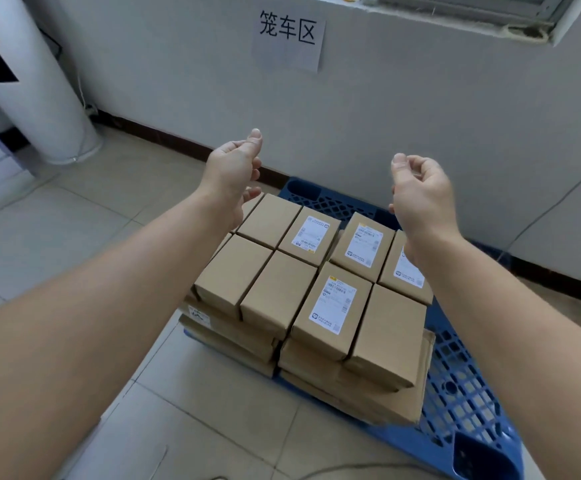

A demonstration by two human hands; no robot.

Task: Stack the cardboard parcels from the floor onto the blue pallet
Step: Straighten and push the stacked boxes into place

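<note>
Several brown cardboard parcels (278,296) are stacked in layers on the blue pallet (462,393), which lies on the tiled floor against the wall. Some top parcels carry white shipping labels (333,303). My left hand (233,168) hovers above the stack's far left corner, fingers loosely curled, holding nothing. My right hand (420,192) hovers above the far right side of the stack, fingers also loosely curled and empty. Neither hand touches a parcel.
A white cylindrical unit (36,81) stands at the left by the wall. A paper sign (287,38) hangs on the grey wall above the pallet. A thin cable (555,202) runs down the wall at the right. Tiled floor (85,223) spreads to the left and front.
</note>
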